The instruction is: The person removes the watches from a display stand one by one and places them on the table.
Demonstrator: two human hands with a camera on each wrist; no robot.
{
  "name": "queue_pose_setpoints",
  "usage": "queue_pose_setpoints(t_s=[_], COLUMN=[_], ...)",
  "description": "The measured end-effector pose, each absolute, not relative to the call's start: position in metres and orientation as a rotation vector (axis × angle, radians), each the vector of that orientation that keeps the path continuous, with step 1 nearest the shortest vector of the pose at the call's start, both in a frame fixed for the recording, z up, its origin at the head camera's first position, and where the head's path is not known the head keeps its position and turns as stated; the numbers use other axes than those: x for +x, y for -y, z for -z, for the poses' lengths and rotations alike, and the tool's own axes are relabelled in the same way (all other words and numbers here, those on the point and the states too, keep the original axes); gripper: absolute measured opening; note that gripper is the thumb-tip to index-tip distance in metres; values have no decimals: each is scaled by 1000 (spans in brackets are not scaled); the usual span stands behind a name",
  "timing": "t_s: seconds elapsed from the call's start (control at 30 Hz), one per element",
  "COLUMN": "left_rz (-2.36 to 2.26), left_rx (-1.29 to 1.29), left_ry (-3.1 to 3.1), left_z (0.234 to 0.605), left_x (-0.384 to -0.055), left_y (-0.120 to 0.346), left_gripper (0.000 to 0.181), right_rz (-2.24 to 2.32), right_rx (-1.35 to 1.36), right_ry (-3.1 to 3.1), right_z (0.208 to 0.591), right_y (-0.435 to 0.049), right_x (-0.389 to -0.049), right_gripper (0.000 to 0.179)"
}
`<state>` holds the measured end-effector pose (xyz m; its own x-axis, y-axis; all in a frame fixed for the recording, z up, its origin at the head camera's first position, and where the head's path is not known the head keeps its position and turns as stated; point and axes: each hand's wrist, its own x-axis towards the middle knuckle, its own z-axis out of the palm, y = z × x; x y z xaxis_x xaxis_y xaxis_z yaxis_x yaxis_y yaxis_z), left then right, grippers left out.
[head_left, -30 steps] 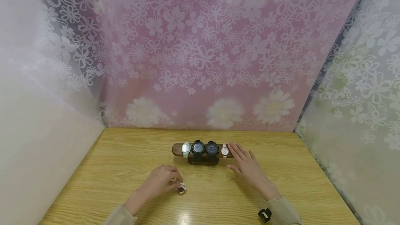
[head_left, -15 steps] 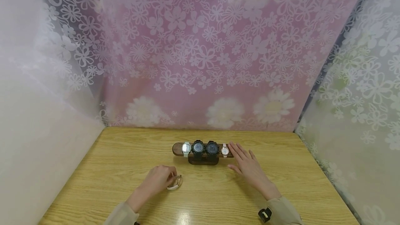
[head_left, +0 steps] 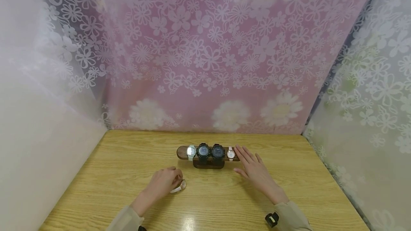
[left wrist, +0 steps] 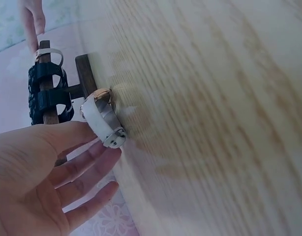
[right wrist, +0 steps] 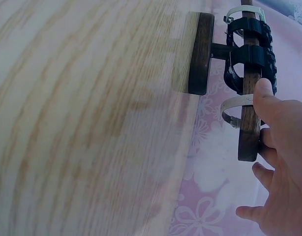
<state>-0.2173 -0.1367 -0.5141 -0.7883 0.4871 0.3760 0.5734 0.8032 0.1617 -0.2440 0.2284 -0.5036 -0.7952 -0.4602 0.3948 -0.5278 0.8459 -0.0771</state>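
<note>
Near the middle of the table, my left hand [head_left: 163, 183] pinches a watch with a white strap [left wrist: 98, 119] and a rose-gold case. The watch is held at the table surface; the fingers hide part of its strap in the head view. A dark wooden watch stand [head_left: 182, 153] carries a pale-green watch [head_left: 191, 152], two black watches [head_left: 203, 151] and a small white-strapped watch [head_left: 231, 154] in a row. With straight fingers, my right hand [head_left: 256, 174] touches the right end of the stand's bar, beside the small white-strapped watch.
The wood-grain table [head_left: 224, 202] spreads around the stand. Floral curtains hang behind it [head_left: 205, 63] and to the right. A pale wall [head_left: 48, 124] closes the left side. A black strap [head_left: 272, 220] sits at the right sleeve.
My left hand has turned the white-strapped watch and shifted slightly left and up with it, bringing the strap out beneath the fingers. The right hand and the stand have stayed put.
</note>
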Motion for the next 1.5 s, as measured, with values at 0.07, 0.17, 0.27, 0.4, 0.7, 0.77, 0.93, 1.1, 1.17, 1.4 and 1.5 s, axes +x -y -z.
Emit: queue_pose_setpoints(t_s=[0.07,0.17,0.27,0.4,0.7,0.77,0.93,1.1,1.17,1.4,1.5], left_rz=[397,420,450,516,587,574,542,490,470,424,428], left_rx=[-814,-808,-775,-714,-702,-718,-767,-820,-835,-891,-911], left_ry=[2680,2700,2701,2653,2465,2433,2414,2429,2469,2638,2664], left_z=[513,511,508,504,493,492,487,484,484,483,484], left_x=[-218,-219,-221,-222,-226,-231,-242,-256,-262,-279,-282], left_y=[137,137,137,137,137,137,132,126,124,120,119], left_gripper=[7,7,9,12,22,29,49,65,68,75,76], right_rz=[-264,-259,-256,-255,-249,-248,-250,-255,-250,-264,-264], right_rx=[742,745,746,735,716,721,739,734,725,720,726], right_ry=[2655,2653,2659,2676,2725,2715,2684,2725,2743,2729,2706], right_z=[503,503,502,501,502,501,503,505,504,502,502], right_y=[-228,-228,-228,-227,-229,-229,-230,-231,-231,-229,-228], right_x=[-244,-244,-244,-244,-244,-245,-245,-245,-245,-243,-243], right_gripper=[80,81,81,81,81,80,80,81,80,80,80])
